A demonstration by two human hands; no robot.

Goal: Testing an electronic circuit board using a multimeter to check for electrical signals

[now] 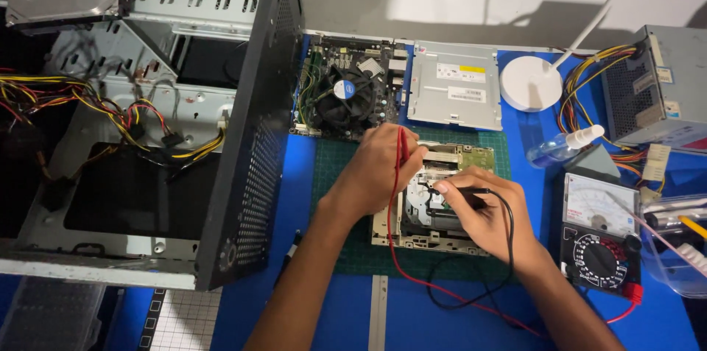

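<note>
Red lead [442, 288] and black lead [471, 293] lie looped together on the blue mat [331, 314] nearest the person, running right to the analogue meter [600, 237]. Risk: a forearm shifting across that slack could tug a probe off its contact or drag the meter.

Right hand [482, 211] is closed in a pinch on the black probe [471, 190], tip lowered into the opened drive [434, 200]. Left hand [375, 167] is curled shut around the red probe [403, 148], held upright with its tip at the drive's upper left edge. The drive sits on the green cutting mat [346, 248], centre of the bench, unclamped as far as can be seen. Risk: pressure from either probe could slide it, and a slipped tip may bridge neighbouring contacts on the green board [471, 156]. Whether the drive is powered cannot be told.

Right of the meter, a clear tub [674, 248] of tools stands close by. Further back, a spray bottle [563, 146] lies near the work; leaked fluid would reach the mat. Behind, a motherboard [346, 89], a second drive [455, 86], a lamp base [532, 83] and a power supply [655, 86] with loose wires crowd the rear. The case [169, 123] stands open at left.
</note>
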